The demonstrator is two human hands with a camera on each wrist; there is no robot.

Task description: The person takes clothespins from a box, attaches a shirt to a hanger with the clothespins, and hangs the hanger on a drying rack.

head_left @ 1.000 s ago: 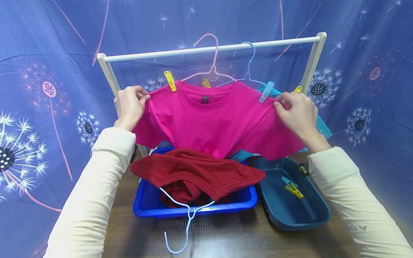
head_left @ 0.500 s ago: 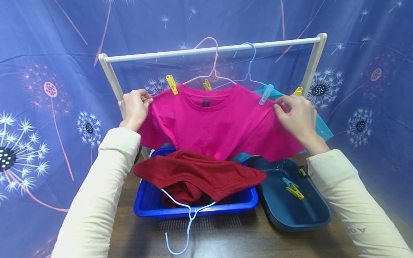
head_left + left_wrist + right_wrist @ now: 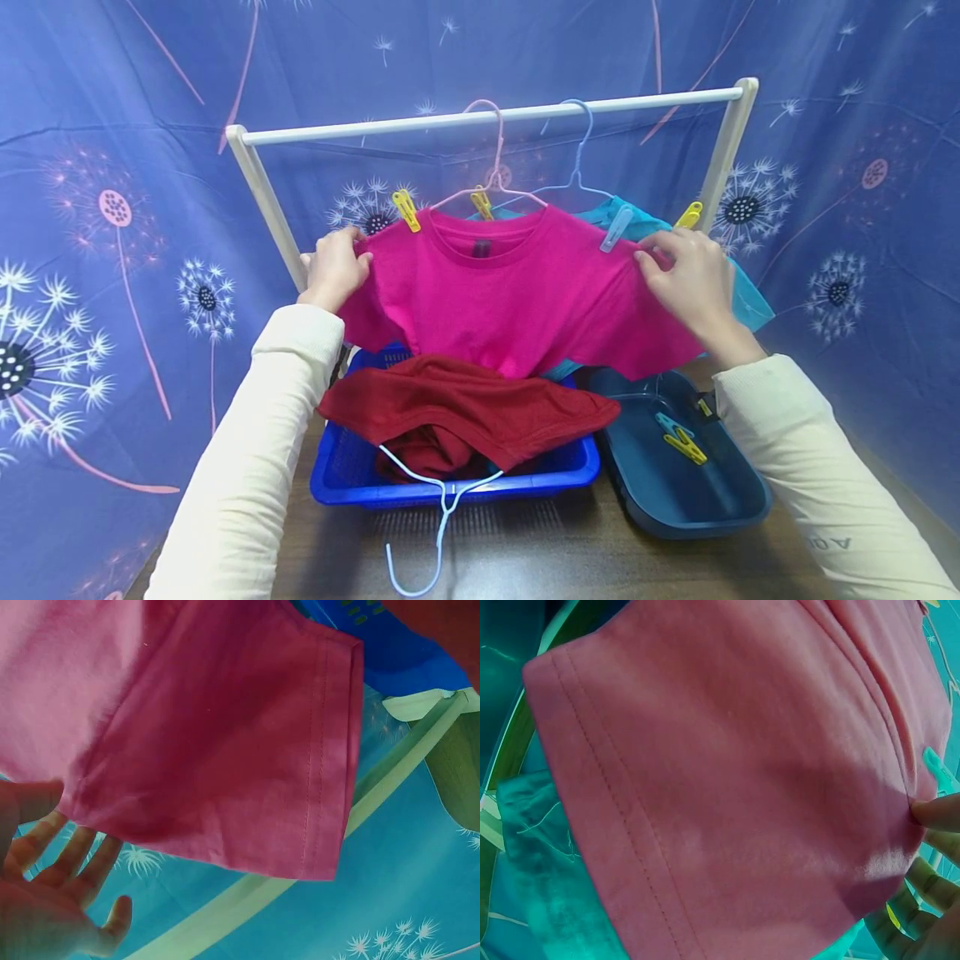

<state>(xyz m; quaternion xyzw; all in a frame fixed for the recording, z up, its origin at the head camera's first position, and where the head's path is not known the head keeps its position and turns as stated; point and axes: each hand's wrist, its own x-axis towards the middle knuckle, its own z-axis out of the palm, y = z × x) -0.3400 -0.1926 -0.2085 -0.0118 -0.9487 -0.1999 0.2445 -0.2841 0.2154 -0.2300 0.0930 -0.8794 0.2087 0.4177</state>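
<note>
A pink T-shirt [image 3: 487,292] hangs spread on a pink hanger [image 3: 498,179], whose hook passes over the white bar [image 3: 337,130]. At the shirt's left shoulder seam my left hand [image 3: 333,265] pinches the cloth; the left wrist view shows thumb and fingertips at the edge of the sleeve [image 3: 225,765]. My right hand [image 3: 690,271] pinches the other shoulder, close to a light blue clothespin [image 3: 617,229]. A yellow clothespin [image 3: 407,210] grips the left shoulder. Behind, a turquoise garment [image 3: 750,296] hangs on a blue hanger [image 3: 577,175], partly hidden.
Below, a blue basket [image 3: 352,492] holds dark red clothing. A dark red garment [image 3: 465,404] on a light blue hanger [image 3: 442,500] lies across it. To the right stands a dark teal tray [image 3: 720,500] with yellow [image 3: 684,446] and blue clothespins.
The pink shirt and hanger have come down, and the hook now sits on the bar. My left hand has moved down and rightward; my right hand has lowered slightly.
</note>
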